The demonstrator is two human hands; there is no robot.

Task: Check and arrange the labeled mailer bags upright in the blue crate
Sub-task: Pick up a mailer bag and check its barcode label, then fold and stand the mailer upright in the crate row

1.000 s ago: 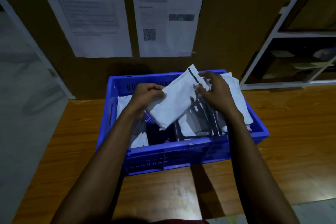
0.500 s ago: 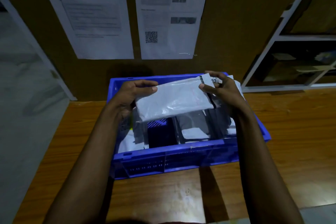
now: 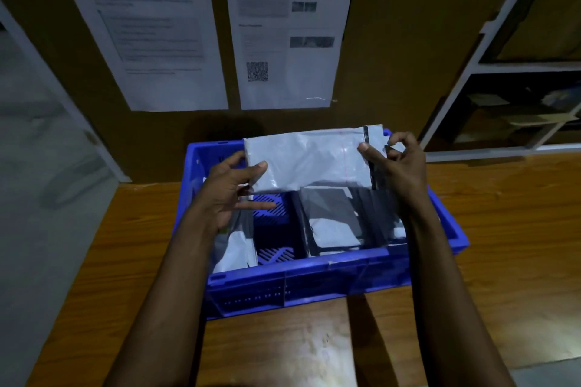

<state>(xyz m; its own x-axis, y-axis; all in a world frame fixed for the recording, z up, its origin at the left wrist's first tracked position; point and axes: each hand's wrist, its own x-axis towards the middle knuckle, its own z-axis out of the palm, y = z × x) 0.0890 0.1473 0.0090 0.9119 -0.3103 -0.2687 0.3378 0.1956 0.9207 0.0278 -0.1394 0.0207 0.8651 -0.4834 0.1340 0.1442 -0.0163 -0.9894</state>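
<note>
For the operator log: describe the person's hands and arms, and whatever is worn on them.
The left hand and right hand are bare: no gloves, rings, watch or wristbands show. The left forearm and right forearm are uncovered down to the frame's lower edge, so no sleeve is seen. The dim light could hide small marks.

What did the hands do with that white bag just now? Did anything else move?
The mailer bag was tilted with one corner up; both hands turned it level and raised it toward the far side of the blue crate. The left hand and right hand kept holding its ends. The other bags in the crate stayed put.
</note>
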